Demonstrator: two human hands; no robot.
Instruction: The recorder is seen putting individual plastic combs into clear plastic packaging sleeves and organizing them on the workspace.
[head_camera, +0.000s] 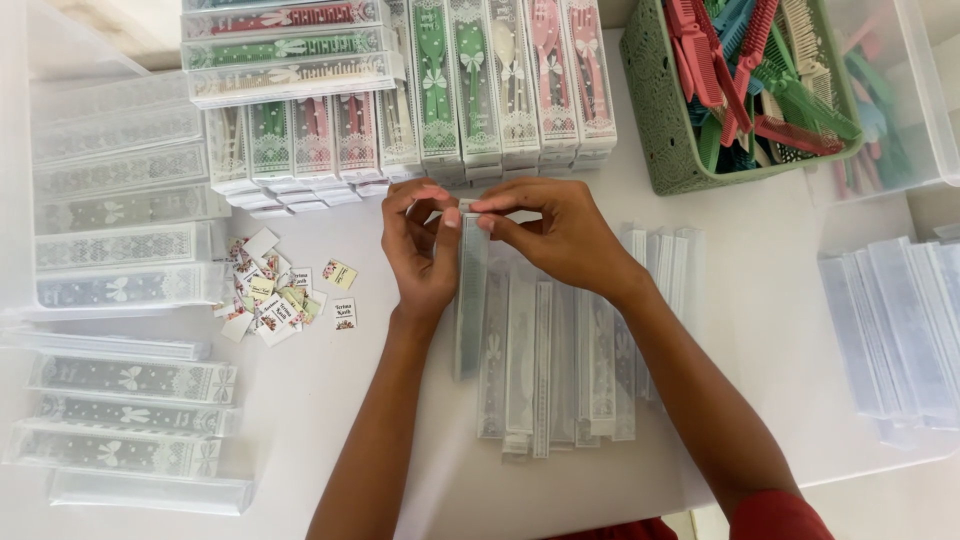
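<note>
My left hand and my right hand meet over the middle of the white table. Together they pinch the top end of a long clear plastic box with a white lace print, which points back toward me. Under and to the right of it lies a loose pile of the same empty clear boxes. A heap of small paper tags lies just left of my left wrist.
Packed boxes holding green, pink and cream combs are stacked at the back. A green basket of loose combs stands at the back right. More clear boxes are stacked at the left and right.
</note>
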